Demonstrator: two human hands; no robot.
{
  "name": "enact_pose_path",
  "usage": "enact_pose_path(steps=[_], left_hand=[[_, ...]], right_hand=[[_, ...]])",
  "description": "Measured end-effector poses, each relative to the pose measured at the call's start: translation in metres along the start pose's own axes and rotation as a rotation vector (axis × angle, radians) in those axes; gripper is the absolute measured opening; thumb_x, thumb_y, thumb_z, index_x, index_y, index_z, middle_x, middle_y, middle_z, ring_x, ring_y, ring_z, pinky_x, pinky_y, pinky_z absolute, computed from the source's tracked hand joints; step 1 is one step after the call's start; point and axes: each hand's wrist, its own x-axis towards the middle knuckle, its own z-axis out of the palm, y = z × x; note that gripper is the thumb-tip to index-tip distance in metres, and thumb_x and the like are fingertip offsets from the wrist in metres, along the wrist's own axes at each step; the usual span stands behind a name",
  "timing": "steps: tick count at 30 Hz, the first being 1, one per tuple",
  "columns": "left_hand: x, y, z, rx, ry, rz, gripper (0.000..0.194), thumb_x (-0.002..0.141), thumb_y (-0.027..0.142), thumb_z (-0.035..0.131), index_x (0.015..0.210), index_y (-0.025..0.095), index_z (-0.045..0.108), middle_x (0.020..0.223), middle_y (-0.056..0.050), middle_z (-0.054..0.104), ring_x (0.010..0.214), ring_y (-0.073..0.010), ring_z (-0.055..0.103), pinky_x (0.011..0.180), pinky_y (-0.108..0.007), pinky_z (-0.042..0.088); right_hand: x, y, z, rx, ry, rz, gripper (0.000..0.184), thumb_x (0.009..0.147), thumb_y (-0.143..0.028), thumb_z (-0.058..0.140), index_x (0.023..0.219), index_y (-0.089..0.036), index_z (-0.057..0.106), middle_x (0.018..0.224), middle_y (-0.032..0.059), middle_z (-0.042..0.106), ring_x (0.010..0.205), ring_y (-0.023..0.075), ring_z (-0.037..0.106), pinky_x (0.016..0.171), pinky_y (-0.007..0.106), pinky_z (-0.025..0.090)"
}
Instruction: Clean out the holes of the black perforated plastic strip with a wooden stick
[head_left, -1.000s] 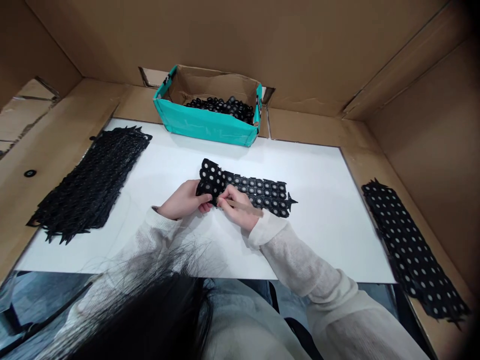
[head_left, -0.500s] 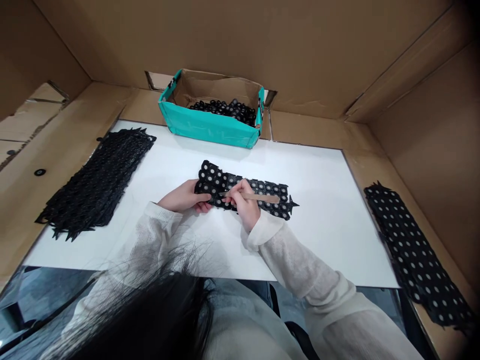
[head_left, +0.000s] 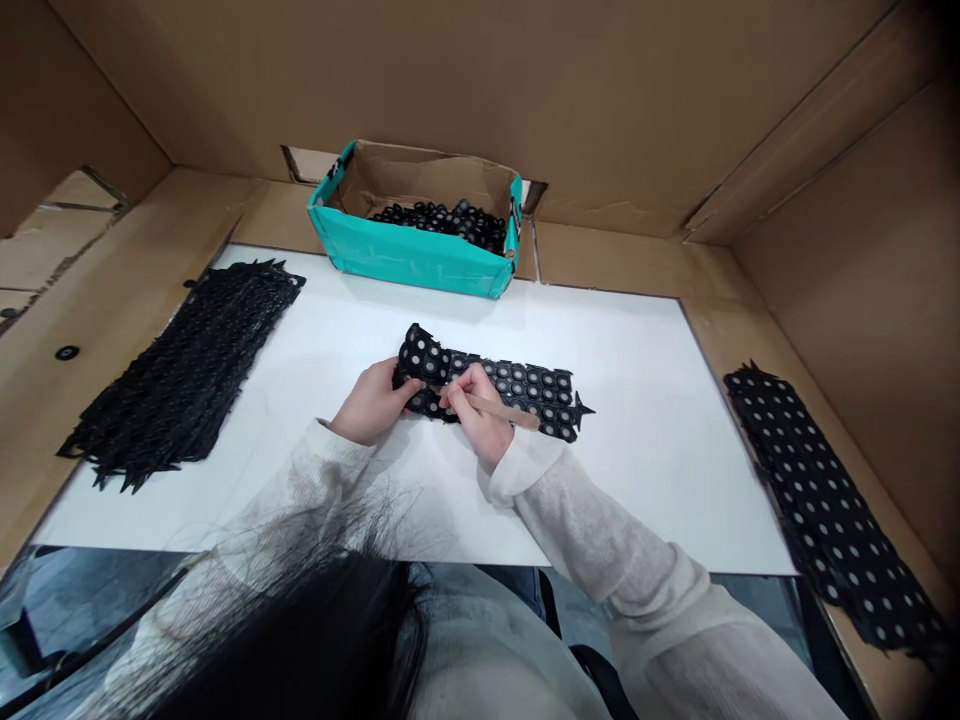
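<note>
A black sheet of joined discs with pale grey centres (head_left: 536, 380) lies on the white board, its left end bent up. My left hand (head_left: 375, 398) grips that left end, thumb on top and fingers mostly hidden beneath. In my right hand (head_left: 480, 412) is a thin flat wooden stick (head_left: 511, 411), pinched near its left end like a pen. Its tip meets the sheet close to my left thumb. A pointed black star-shaped tab (head_left: 584, 411) sticks out at the sheet's right end.
A teal cardboard box (head_left: 412, 262) holding many loose black rings (head_left: 450, 222) stands at the back. On the left lies a stack of black sheets (head_left: 187, 370); at right, a sheet with pale dots (head_left: 825, 500). A black ring (head_left: 67, 353) rests far left. Cardboard walls surround the board.
The wooden stick's free end has swung down toward me, and my right hand has shifted slightly left. My left hand has turned a little, still gripping the sheet. The view has shifted slightly.
</note>
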Motion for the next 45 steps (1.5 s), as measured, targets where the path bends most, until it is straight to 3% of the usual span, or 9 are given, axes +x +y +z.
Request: enact_pose_path(steps=[8,14,21,26,30,34,39,42,45], left_hand=[[0.002,-0.005,0.000,-0.087,0.017,-0.040,0.023,0.071,0.037,0.060,0.077,0.015,0.056,0.073,-0.004,0.061,0.064,-0.0179,0.056,0.052,-0.026,0.045],[0.001,-0.003,0.002,-0.164,0.023,-0.018,0.022,0.071,0.036,0.060,0.073,0.015,0.054,0.068,-0.001,0.055,0.061,-0.0146,0.050,0.052,-0.024,0.041],[-0.003,0.004,0.004,-0.154,0.039,0.007,0.024,0.071,0.036,0.060,0.071,0.013,0.053,0.066,0.000,0.054,0.062,-0.0133,0.048,0.056,-0.024,0.040],[-0.004,0.005,0.002,-0.055,0.039,0.059,0.024,0.074,0.038,0.057,0.076,0.014,0.057,0.071,-0.003,0.059,0.069,-0.0174,0.054,0.058,-0.026,0.044],[-0.001,0.000,0.001,0.052,0.080,0.019,0.022,0.074,0.036,0.056,0.080,0.015,0.057,0.074,-0.004,0.062,0.066,-0.0189,0.058,0.055,-0.028,0.046],[0.001,-0.001,-0.003,-0.071,0.005,-0.098,0.022,0.070,0.035,0.061,0.080,0.015,0.055,0.071,-0.004,0.061,0.054,-0.0168,0.056,0.049,-0.030,0.046],[0.002,0.006,-0.023,-0.142,-0.138,-0.137,0.027,0.069,0.033,0.063,0.090,0.015,0.060,0.083,-0.006,0.066,0.068,-0.0191,0.060,0.057,-0.030,0.047],[0.008,0.006,-0.030,-0.121,-0.107,-0.106,0.028,0.070,0.035,0.062,0.091,0.016,0.063,0.093,-0.006,0.068,0.084,-0.0204,0.061,0.069,-0.030,0.047],[0.017,0.004,-0.024,-0.073,-0.049,-0.138,0.033,0.068,0.044,0.063,0.081,0.014,0.063,0.085,-0.007,0.068,0.077,-0.0204,0.060,0.062,-0.029,0.044]], right_hand=[[0.001,-0.001,-0.001,-0.015,0.027,0.022,0.014,0.087,-0.032,0.045,0.076,-0.023,0.043,0.070,-0.0025,0.059,0.068,0.0126,0.056,0.067,0.029,0.044],[0.000,-0.003,0.000,-0.063,0.022,-0.014,0.016,0.087,-0.034,0.045,0.077,-0.023,0.042,0.070,-0.0016,0.058,0.067,0.0135,0.056,0.066,0.029,0.043],[-0.001,-0.006,0.005,-0.308,-0.042,-0.079,0.010,0.088,-0.032,0.040,0.082,-0.023,0.039,0.072,-0.0014,0.056,0.065,0.0147,0.056,0.064,0.028,0.041],[0.004,-0.004,0.016,-0.465,-0.026,-0.199,0.007,0.088,-0.027,0.037,0.084,-0.022,0.038,0.077,0.0022,0.056,0.071,0.0167,0.057,0.068,0.029,0.042],[0.009,0.000,0.014,-0.200,0.094,-0.038,0.013,0.086,-0.033,0.043,0.079,-0.023,0.039,0.069,-0.0016,0.054,0.066,0.0149,0.057,0.065,0.028,0.044],[0.011,0.004,0.004,0.213,0.223,0.070,0.015,0.085,-0.034,0.044,0.078,-0.023,0.037,0.065,-0.0062,0.049,0.054,0.0099,0.054,0.059,0.027,0.048],[0.011,0.005,0.004,0.016,0.162,0.014,0.015,0.086,-0.036,0.046,0.080,-0.023,0.041,0.066,-0.0050,0.053,0.062,0.0110,0.058,0.064,0.027,0.047],[0.011,0.004,0.006,-0.030,0.158,0.053,0.016,0.087,-0.038,0.044,0.080,-0.023,0.040,0.067,-0.0043,0.056,0.061,0.0122,0.060,0.059,0.027,0.046],[0.011,0.004,0.006,-0.064,0.176,0.054,0.016,0.088,-0.039,0.043,0.082,-0.024,0.039,0.065,-0.0050,0.055,0.056,0.0123,0.058,0.058,0.029,0.046]])
